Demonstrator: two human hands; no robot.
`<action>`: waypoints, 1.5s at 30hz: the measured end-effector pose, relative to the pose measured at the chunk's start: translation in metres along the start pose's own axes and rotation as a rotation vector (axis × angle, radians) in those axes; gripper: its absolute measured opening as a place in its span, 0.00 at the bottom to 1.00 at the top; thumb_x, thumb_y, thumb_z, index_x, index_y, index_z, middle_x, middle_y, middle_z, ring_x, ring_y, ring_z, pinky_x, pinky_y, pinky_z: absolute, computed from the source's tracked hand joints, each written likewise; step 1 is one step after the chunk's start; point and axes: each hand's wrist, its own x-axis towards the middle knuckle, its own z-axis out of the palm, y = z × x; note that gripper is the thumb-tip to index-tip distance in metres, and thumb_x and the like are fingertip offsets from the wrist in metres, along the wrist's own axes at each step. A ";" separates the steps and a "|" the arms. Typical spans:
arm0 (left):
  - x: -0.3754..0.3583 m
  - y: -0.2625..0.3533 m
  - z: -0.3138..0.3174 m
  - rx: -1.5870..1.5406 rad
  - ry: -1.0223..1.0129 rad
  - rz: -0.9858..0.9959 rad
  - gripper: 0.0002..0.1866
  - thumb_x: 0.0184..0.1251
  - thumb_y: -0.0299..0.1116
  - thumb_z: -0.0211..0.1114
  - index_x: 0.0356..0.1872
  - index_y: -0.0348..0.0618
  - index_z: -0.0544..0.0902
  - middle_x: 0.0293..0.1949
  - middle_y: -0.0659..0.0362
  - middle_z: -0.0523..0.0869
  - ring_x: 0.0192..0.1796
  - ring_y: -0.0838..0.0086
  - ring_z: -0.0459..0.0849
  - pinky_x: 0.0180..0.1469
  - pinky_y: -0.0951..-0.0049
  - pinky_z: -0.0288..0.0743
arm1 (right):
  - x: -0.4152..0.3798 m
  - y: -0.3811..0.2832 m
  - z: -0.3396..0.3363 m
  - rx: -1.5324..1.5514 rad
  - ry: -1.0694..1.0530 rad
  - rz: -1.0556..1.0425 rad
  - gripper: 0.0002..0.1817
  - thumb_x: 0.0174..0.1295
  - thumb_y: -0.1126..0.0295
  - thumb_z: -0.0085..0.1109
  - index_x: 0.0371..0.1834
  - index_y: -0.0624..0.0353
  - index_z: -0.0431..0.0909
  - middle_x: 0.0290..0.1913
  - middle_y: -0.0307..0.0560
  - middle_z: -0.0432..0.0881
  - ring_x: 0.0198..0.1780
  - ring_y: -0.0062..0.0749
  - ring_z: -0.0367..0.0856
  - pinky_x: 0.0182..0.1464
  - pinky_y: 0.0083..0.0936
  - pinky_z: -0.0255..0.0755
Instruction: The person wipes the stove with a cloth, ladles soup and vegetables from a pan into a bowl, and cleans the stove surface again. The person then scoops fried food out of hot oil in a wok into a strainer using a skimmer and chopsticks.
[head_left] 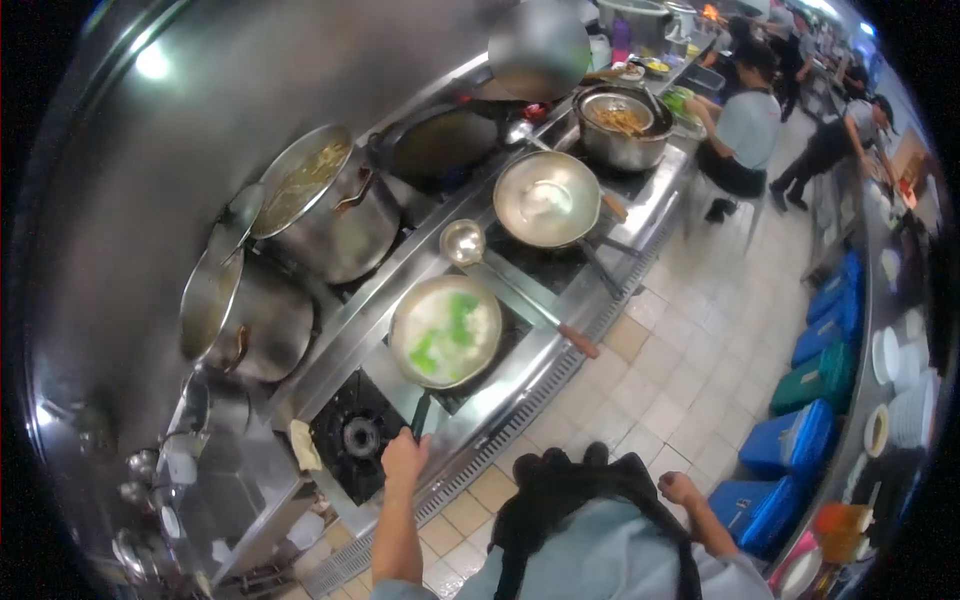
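My left hand (405, 457) is wrapped round the black handle of a frying pan (398, 360). The pan rests on the stove and holds a whitish liquid with bright green pieces (440, 335) in it. Just behind the pan lies a ladle (463, 242), its wooden-ended handle reaching across to the stove's front edge. My right hand (681, 489) hangs low at my side, away from the stove, with its fingers curled in and nothing visible in them.
A wok (546, 197) sits on the burner beyond the ladle. Large stockpots (345, 225) stand along the back, and a bare burner (362, 434) is near my left hand. Blue bins (787, 440) line the right side. A crouching or seated person (745, 130) is farther along the stove.
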 end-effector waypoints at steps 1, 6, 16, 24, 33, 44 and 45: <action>-0.001 0.002 -0.004 -0.002 -0.004 0.025 0.24 0.66 0.54 0.65 0.44 0.39 0.81 0.40 0.41 0.88 0.46 0.45 0.87 0.49 0.49 0.81 | -0.006 -0.011 0.000 0.009 0.017 0.017 0.17 0.64 0.64 0.58 0.47 0.66 0.84 0.42 0.58 0.88 0.38 0.38 0.89 0.42 0.34 0.80; 0.004 0.020 -0.013 -0.094 0.273 0.233 0.28 0.62 0.50 0.70 0.55 0.38 0.80 0.46 0.45 0.88 0.49 0.48 0.86 0.52 0.51 0.79 | -0.024 -0.047 0.003 0.031 0.123 -0.069 0.17 0.67 0.64 0.58 0.50 0.65 0.84 0.47 0.60 0.87 0.49 0.47 0.87 0.52 0.37 0.78; 0.043 0.253 -0.068 -0.786 0.243 0.621 0.24 0.61 0.30 0.71 0.59 0.39 0.79 0.38 0.52 0.87 0.46 0.63 0.88 0.48 0.64 0.79 | -0.021 -0.001 -0.033 0.254 0.288 0.154 0.16 0.66 0.64 0.58 0.50 0.63 0.84 0.45 0.62 0.87 0.50 0.55 0.86 0.55 0.40 0.77; 0.035 0.494 -0.096 -1.109 -0.120 0.726 0.25 0.66 0.29 0.72 0.63 0.38 0.76 0.45 0.57 0.86 0.47 0.77 0.83 0.52 0.75 0.78 | 0.031 0.125 -0.129 0.410 0.379 0.098 0.15 0.66 0.66 0.57 0.46 0.66 0.84 0.38 0.56 0.89 0.40 0.40 0.88 0.46 0.34 0.80; 0.093 0.664 -0.125 -1.683 -0.553 0.430 0.23 0.74 0.33 0.64 0.65 0.40 0.72 0.54 0.53 0.83 0.55 0.65 0.85 0.56 0.63 0.82 | 0.090 0.161 -0.284 0.757 0.402 0.241 0.14 0.67 0.68 0.56 0.48 0.69 0.82 0.34 0.48 0.86 0.35 0.34 0.84 0.38 0.31 0.78; 0.337 0.848 -0.125 -2.266 -0.667 0.255 0.29 0.71 0.44 0.68 0.62 0.33 0.71 0.60 0.44 0.77 0.62 0.59 0.79 0.66 0.57 0.76 | 0.267 0.161 -0.367 0.309 0.240 -0.010 0.15 0.66 0.68 0.58 0.48 0.67 0.82 0.40 0.54 0.88 0.38 0.41 0.87 0.44 0.36 0.79; 0.358 0.860 -0.129 -2.272 -0.669 0.249 0.29 0.71 0.44 0.68 0.62 0.33 0.71 0.60 0.44 0.77 0.62 0.59 0.79 0.66 0.57 0.76 | 0.282 0.155 -0.375 0.303 0.241 -0.005 0.15 0.66 0.68 0.58 0.48 0.67 0.82 0.40 0.54 0.88 0.38 0.42 0.87 0.44 0.36 0.79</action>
